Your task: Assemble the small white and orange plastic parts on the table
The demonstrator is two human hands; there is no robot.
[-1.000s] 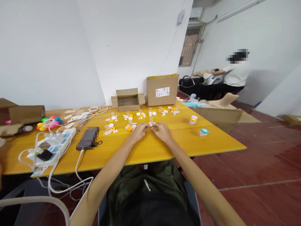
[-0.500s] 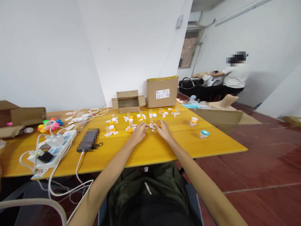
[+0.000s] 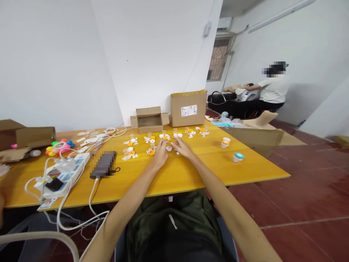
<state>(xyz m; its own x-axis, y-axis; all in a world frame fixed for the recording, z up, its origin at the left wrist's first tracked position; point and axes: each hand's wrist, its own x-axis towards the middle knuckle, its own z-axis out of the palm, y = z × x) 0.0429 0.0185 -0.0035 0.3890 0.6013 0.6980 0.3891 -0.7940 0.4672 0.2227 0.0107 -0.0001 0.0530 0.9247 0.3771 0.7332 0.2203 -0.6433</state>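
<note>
My left hand (image 3: 160,155) is over the table, fingers bent and close together. An orange piece (image 3: 165,138) shows at its fingertips; whether it is held or lies behind them I cannot tell. My right hand (image 3: 182,147) is to the right with thumb and fingers apart, and nothing shows in it. Between both hands is a round white cap (image 3: 169,148). Left of my left hand lie an orange ring (image 3: 151,152) and small spotted pieces. Beyond my hands are several groups of clear cups, white caps (image 3: 152,141), orange rings and spotted white pieces (image 3: 127,158).
On the yellow table (image 3: 212,171), a cup with a teal lid (image 3: 238,155) and one with an orange ring (image 3: 225,142) stand right. Cardboard boxes (image 3: 188,111) are behind. A phone (image 3: 103,164), power strip (image 3: 67,174) and cables lie left. A person (image 3: 274,87) sits far right.
My right hand has opened and moved slightly left. The orange piece by it is no longer visible there, and a white cap now shows between my hands. The view has shifted slightly.
</note>
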